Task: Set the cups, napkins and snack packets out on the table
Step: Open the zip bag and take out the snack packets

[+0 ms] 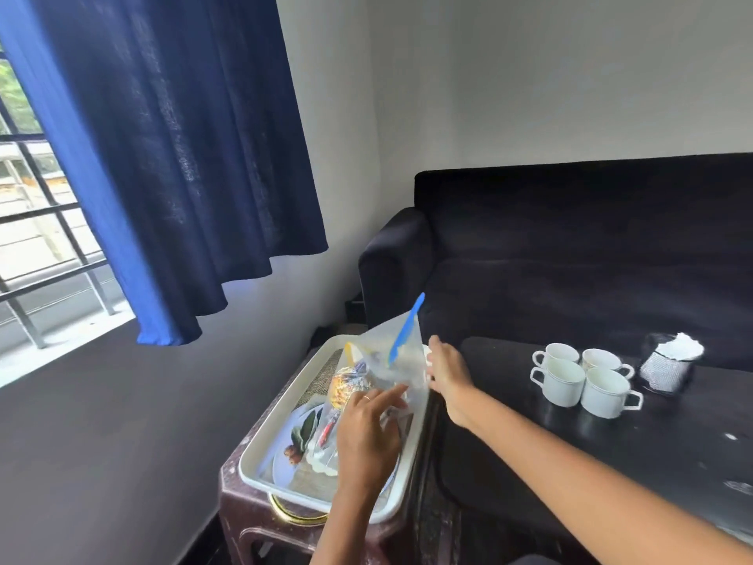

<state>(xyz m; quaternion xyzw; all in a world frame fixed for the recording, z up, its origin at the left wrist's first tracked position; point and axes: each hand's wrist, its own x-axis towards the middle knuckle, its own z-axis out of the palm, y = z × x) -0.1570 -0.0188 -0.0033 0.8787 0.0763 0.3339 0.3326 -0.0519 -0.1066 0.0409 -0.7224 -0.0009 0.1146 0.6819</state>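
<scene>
Dark surface (pixel 672 442) carries four white cups (pixel 582 377) and napkin holder (pixel 668 367), already set out. White tray (pixel 260 454) on side stool holds clear zip bag (pixel 397 360) of snack packets (pixel 350 387). Left hand (pixel 366 434) presses bag down, fingers relaxed; right hand (pixel 448 371) grips bag edge, apparently to open it.

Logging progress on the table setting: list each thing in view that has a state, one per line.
cups: four, upright, grouped on the dark table.
napkin holder: upright, napkins sticking out.
zip bag: held up over the tray, snack packets inside.
left hand: on the bag.
right hand: at the bag's edge, grip unclear.
curtain: partly drawn.
</scene>
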